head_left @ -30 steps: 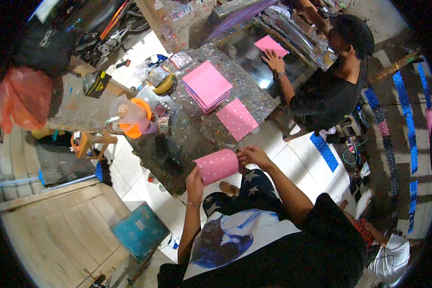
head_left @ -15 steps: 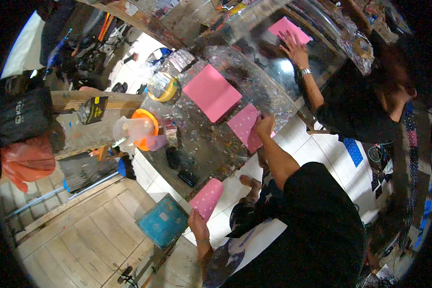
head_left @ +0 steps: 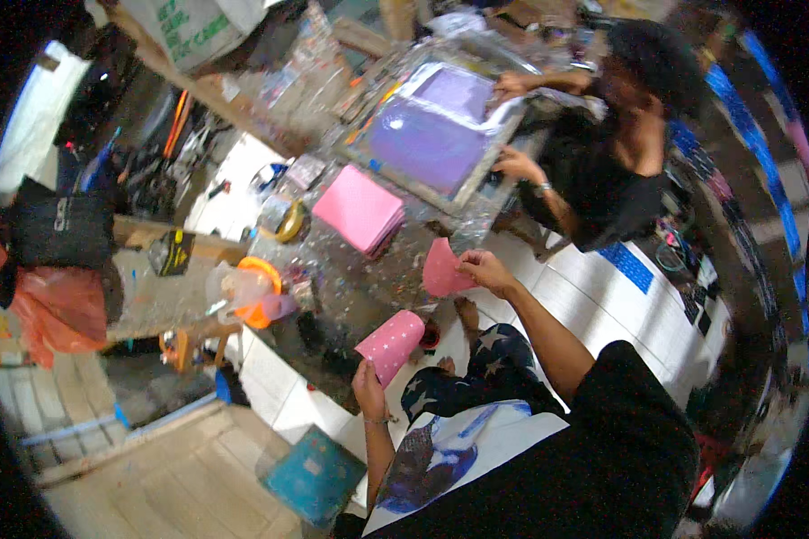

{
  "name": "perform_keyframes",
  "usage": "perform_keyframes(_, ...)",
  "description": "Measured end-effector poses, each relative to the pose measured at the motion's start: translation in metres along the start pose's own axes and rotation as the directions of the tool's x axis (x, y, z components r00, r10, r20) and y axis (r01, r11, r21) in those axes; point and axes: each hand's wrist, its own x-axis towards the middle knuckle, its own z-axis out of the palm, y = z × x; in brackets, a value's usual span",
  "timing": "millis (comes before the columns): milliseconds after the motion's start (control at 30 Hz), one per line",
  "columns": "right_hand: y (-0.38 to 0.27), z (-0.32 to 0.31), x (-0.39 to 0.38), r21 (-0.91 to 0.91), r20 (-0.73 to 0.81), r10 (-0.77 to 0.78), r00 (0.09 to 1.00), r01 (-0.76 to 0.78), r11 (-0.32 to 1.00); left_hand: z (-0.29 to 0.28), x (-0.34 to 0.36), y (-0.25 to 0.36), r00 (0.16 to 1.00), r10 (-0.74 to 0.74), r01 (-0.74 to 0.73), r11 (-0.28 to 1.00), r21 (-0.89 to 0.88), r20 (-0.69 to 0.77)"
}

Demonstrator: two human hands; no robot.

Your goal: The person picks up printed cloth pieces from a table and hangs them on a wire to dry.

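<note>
My left hand grips the lower edge of a pink sheet with white dots, which curves upward from my fingers. In my right hand, a second pink sheet is pinched at its right edge between thumb and fingers. This one bends too, and its dots are faint in the blur. Both sheets are in front of me, by the near edge of the stained worktable. Beyond them lies a stack of plain pink sheets.
A co-worker's hands rest at a framed screen with purple mesh at the back. An orange-rimmed container and a yellow tape roll sit on the table's left. A blue-green stool stands at lower left.
My right hand has lifted its sheet off the table. My left hand's sheet has shifted slightly up. The purple screen now lies where the co-worker's hand was pressing a pink sheet.
</note>
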Motion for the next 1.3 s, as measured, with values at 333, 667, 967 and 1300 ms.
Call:
perform_keyframes(333, -0.058, -0.056, -0.281, -0.023, -0.534, -0.284, 0.796, 0.322, 0.947, 0.079, -0.006, -0.016, 0.833, 0.004, -0.056, 0.996, 0.077, 0.554)
perform_keyframes(667, 0.059, -0.197, -0.521, -0.49, -0.711, -0.351, 0.609, -0.07, 0.869, 0.235, -0.122, -0.037, 0.541, -0.107, -0.345, 0.876, 0.336, 0.834)
perform_keyframes(967, 0.147, -0.312, -0.69, -0.145, -0.885, -0.147, 0.442, 0.039, 0.989, 0.439, -0.216, -0.145, 0.316, -0.045, -0.538, 0.814, 0.218, 0.948)
perform_keyframes(1300, 0.176, -0.512, -0.775, -0.381, -0.922, -0.236, 0.308, -0.604, 0.7, 0.636, -0.342, -0.158, 0.249, 0.083, -0.533, 0.844, 0.065, 0.965)
